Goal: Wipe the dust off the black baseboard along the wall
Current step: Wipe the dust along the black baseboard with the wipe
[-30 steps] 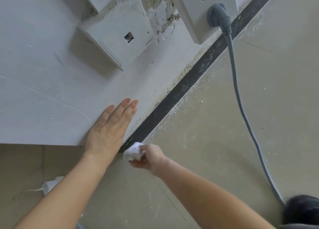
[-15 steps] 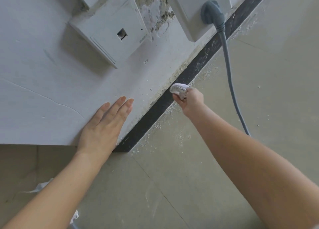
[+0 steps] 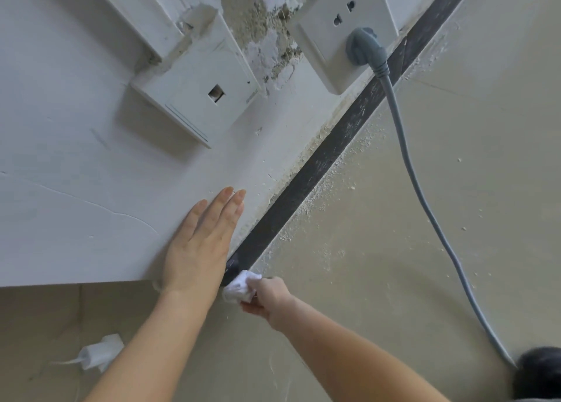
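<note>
The black baseboard (image 3: 321, 156) runs diagonally from the lower middle up to the top right, between the white wall and the beige floor, and carries pale dust streaks. My right hand (image 3: 268, 297) is shut on a crumpled white tissue (image 3: 241, 286), which presses against the near end of the baseboard. My left hand (image 3: 202, 244) lies flat on the white wall just left of that end, fingers together and pointing up along the wall.
A grey plug (image 3: 362, 48) sits in a white wall socket (image 3: 343, 28); its grey cable (image 3: 425, 204) trails across the floor to the lower right. A white wall box (image 3: 197, 95) hangs left of crumbled plaster. Dust crumbs line the floor. Another white tissue (image 3: 100, 353) lies lower left.
My right hand swept the tissue up along the baseboard half a second ago and has come back down to the near end. My left hand has stayed on the wall.
</note>
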The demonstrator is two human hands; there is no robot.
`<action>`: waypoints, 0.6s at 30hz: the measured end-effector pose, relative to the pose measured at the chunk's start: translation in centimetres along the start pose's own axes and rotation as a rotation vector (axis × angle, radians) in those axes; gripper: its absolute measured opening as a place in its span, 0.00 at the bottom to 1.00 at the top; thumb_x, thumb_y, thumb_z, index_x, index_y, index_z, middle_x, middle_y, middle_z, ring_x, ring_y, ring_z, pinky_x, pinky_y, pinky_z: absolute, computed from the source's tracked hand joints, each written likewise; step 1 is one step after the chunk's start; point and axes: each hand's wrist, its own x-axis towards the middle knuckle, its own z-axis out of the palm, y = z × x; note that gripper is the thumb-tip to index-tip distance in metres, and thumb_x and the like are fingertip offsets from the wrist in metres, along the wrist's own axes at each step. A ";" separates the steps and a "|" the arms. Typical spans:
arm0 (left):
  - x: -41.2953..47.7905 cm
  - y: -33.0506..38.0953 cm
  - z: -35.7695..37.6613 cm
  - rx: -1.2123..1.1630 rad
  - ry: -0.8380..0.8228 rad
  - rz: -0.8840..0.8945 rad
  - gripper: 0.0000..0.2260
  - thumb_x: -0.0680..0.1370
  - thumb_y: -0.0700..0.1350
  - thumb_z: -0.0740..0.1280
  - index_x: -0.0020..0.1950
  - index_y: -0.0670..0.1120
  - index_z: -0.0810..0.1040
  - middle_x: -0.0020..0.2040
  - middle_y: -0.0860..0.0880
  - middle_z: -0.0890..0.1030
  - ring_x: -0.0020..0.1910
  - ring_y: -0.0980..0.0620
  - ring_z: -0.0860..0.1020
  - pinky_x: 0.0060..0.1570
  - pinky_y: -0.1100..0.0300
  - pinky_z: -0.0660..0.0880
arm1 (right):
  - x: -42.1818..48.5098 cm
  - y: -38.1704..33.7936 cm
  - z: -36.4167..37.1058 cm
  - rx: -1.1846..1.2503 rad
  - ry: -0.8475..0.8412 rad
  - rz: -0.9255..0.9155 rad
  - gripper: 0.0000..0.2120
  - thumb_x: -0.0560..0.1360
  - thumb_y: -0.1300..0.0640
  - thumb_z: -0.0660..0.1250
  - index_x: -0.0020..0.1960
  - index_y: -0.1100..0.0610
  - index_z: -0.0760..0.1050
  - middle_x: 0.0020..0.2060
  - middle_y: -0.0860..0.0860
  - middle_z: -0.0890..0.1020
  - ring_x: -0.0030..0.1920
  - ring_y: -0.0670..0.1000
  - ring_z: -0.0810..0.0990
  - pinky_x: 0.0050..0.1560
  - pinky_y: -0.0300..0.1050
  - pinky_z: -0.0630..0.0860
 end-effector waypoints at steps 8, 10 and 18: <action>1.1 2.7 1.4 -0.407 0.306 -0.248 0.36 0.74 0.37 0.57 0.78 0.47 0.43 0.78 0.52 0.43 0.75 0.49 0.34 0.71 0.50 0.31 | -0.8 -6.4 -0.5 0.023 0.024 -0.159 0.19 0.78 0.66 0.57 0.69 0.66 0.66 0.55 0.59 0.76 0.38 0.49 0.77 0.35 0.40 0.80; 1.1 2.6 1.7 -0.531 0.289 -0.256 0.38 0.71 0.35 0.67 0.77 0.47 0.53 0.78 0.52 0.52 0.76 0.52 0.40 0.73 0.53 0.36 | -1.4 -9.1 -1.6 0.036 0.079 -0.237 0.20 0.78 0.66 0.56 0.70 0.66 0.65 0.63 0.61 0.74 0.38 0.49 0.77 0.32 0.39 0.80; 1.1 3.2 3.3 -0.589 0.314 -0.291 0.42 0.67 0.30 0.70 0.76 0.46 0.55 0.77 0.53 0.56 0.76 0.56 0.41 0.73 0.56 0.36 | -4.9 -15.8 -6.0 0.376 0.249 -0.495 0.10 0.77 0.64 0.60 0.57 0.63 0.73 0.48 0.61 0.80 0.40 0.55 0.81 0.43 0.46 0.82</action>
